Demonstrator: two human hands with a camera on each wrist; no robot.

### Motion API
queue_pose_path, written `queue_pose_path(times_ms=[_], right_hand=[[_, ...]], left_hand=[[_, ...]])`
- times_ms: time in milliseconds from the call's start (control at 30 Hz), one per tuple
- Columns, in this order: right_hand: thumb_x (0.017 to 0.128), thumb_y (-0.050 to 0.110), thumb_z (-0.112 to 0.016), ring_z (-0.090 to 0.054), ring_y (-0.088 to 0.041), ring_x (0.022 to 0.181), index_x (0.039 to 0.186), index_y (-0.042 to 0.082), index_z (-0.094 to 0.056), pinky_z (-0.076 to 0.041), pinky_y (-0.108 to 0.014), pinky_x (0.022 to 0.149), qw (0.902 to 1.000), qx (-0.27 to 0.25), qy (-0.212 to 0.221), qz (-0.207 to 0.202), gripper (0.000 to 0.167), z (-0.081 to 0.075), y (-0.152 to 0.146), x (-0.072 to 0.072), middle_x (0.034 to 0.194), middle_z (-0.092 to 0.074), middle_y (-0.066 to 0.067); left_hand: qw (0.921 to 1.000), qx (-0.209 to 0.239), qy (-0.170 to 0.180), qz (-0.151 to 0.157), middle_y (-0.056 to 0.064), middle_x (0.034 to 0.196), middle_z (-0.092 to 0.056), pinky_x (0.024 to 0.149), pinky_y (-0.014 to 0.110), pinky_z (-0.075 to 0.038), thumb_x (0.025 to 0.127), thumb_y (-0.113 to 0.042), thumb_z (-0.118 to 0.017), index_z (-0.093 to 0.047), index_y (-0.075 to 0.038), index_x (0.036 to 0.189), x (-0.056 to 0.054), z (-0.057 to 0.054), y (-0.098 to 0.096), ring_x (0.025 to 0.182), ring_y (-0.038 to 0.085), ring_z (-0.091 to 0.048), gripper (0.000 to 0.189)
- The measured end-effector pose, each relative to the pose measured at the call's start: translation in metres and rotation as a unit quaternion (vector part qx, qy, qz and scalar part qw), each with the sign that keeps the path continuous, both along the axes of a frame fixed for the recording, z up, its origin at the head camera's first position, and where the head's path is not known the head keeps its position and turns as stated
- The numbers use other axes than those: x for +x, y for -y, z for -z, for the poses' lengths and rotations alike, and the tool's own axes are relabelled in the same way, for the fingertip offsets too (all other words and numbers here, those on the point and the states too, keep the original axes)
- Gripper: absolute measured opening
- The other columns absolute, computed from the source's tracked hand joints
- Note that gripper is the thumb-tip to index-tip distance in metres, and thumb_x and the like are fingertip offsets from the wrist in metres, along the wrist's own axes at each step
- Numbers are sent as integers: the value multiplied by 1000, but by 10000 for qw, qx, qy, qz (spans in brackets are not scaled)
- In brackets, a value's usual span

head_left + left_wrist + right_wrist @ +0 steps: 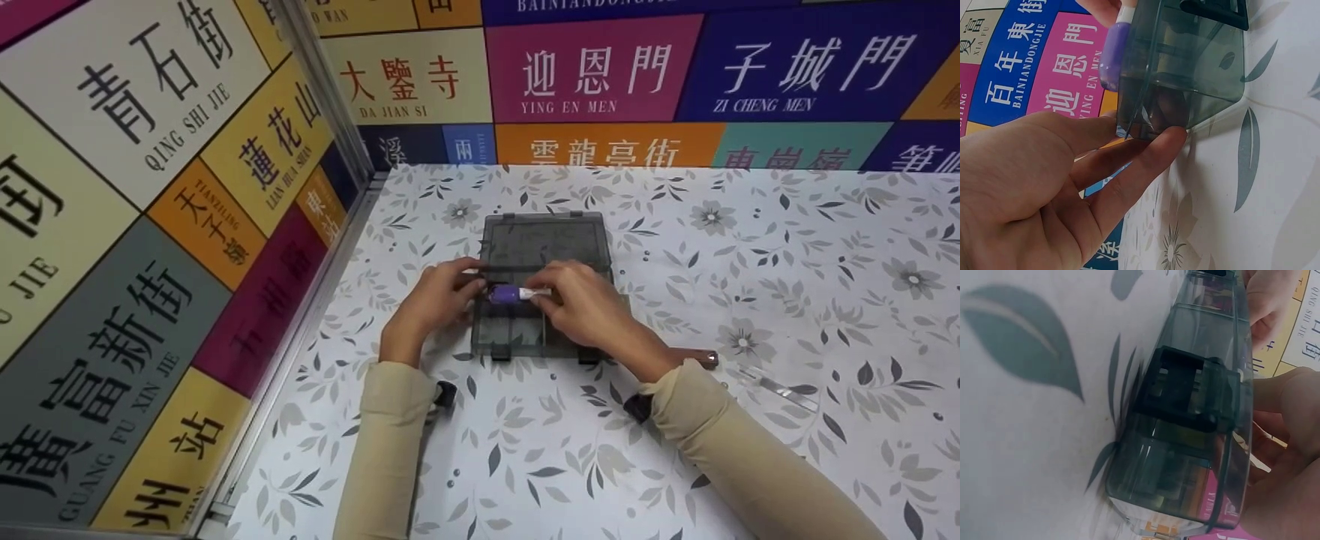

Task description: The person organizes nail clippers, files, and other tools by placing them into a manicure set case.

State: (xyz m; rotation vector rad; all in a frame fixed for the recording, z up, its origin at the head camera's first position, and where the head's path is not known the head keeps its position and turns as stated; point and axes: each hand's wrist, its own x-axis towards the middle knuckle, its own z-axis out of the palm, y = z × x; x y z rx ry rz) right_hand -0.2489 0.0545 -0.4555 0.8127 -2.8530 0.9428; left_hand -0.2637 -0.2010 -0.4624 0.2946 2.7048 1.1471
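Observation:
A smoky, see-through plastic box [544, 236] with dark latches [1176, 391] lies on the table. My left hand [442, 292] holds its left edge; in the left wrist view the fingers lie against the side wall. A small purple bottle [504, 293] with a white cap or neck [527, 293] lies level over the box's lid. My right hand [589, 304] pinches the bottle's white end between thumb and fingers. In the left wrist view, the purple bottle [1114, 56] shows beside the lid. The box's contents are too dim to make out.
Partly under the right forearm lies a brown object [701, 358] with a metal end. Right of it is a thin clear strip or tube [784, 390]. The tabletop [847, 247] has a leaf-and-flower print. Sign-covered walls [589, 67] stand behind and at left.

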Motion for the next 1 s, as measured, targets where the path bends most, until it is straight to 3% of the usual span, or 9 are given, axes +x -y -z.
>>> queue_pose_path(times_ms=[233, 467, 733, 867, 1000], right_hand=[[99, 10, -77, -69, -34, 116, 126, 9, -80, -57, -53, 102, 10000, -21, 19, 65, 27, 1, 0, -3, 125, -76, -9], [97, 2, -77, -73, -31, 104, 121, 3, -81, -62, -48, 92, 9987, -445, -220, 103, 25, 2, -5, -2, 116, -74, -13], [94, -6, -72, -76, -30, 95, 115, -2, -82, -66, -42, 83, 9978, -572, -253, -230, 23, 0, -7, 0, 107, -74, -16], [95, -5, -73, -77, -30, 98, 119, 0, -81, -66, -42, 86, 9981, -433, -139, -413, 25, -2, -8, -1, 112, -76, -16], [96, -3, -73, -78, -29, 100, 122, 1, -80, -66, -42, 87, 9979, -383, 45, -524, 27, -4, -10, -2, 119, -78, -16]], left_hand=[[10000, -19, 33, 0, 11, 126, -80, 76, 32, -59, 113, -22, -61, -63, -17, 151, 0, 0, -2, 94, 20, -79, 39], [10000, 21, -27, 10, 11, 127, -80, 78, 33, -60, 113, -22, -61, -64, -15, 151, 0, 0, -3, 100, 22, -79, 38], [9999, 97, 50, -22, 12, 132, -78, 85, 36, -63, 112, -22, -62, -65, -17, 150, 0, -1, -2, 111, 19, -78, 38], [9999, 66, 57, -54, 12, 132, -78, 87, 37, -63, 112, -21, -62, -64, -17, 150, 0, -1, -2, 112, 20, -77, 38], [9999, 101, 53, -47, 13, 131, -78, 82, 35, -63, 113, -20, -61, -64, -16, 150, 1, -1, -2, 108, 22, -78, 38]])
